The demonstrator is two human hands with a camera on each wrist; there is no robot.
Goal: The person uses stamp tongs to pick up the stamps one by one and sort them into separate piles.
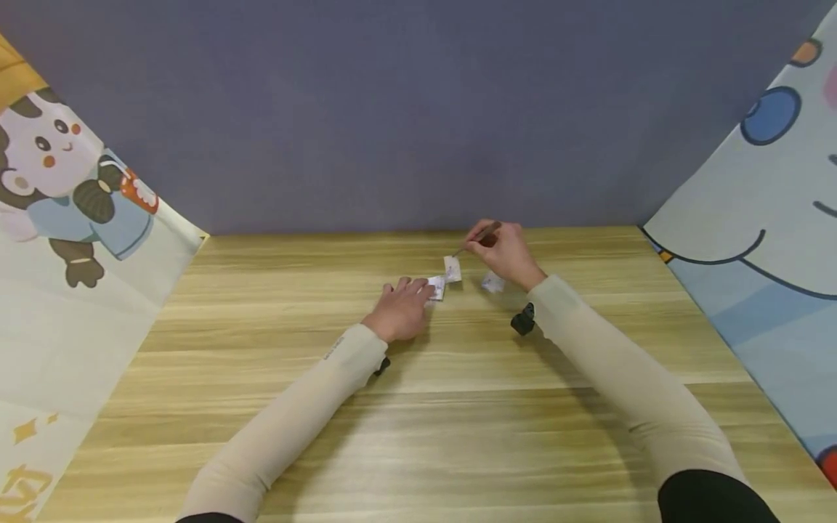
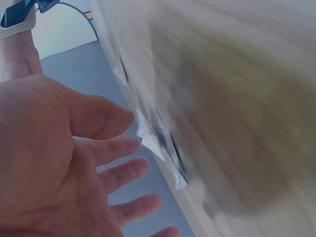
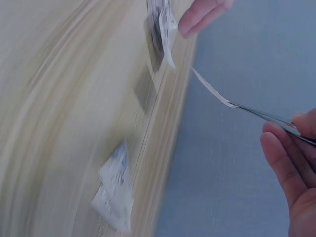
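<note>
My right hand (image 1: pixel 508 256) pinches a pair of tweezers (image 3: pixel 266 117) between thumb and fingers. The tips of the tweezers grip the edge of a small white paper scrap (image 1: pixel 453 269), which the right wrist view shows raised off the table. My left hand (image 1: pixel 400 309) is spread with loosely bent fingers, its fingertips right at another printed scrap (image 1: pixel 437 288). In the left wrist view its palm (image 2: pixel 44 163) and separated fingers show beside the bent scraps (image 2: pixel 160 143). A creased scrap (image 3: pixel 116 192) lies on the table under my right hand.
The wood-grain table (image 1: pixel 294 290) ends at a grey-blue wall panel (image 1: pixel 418 116) just beyond the hands. Cartoon-printed panels (image 1: pixel 65 327) stand at the left and right sides. A small black device (image 1: pixel 523 319) sits at my right wrist.
</note>
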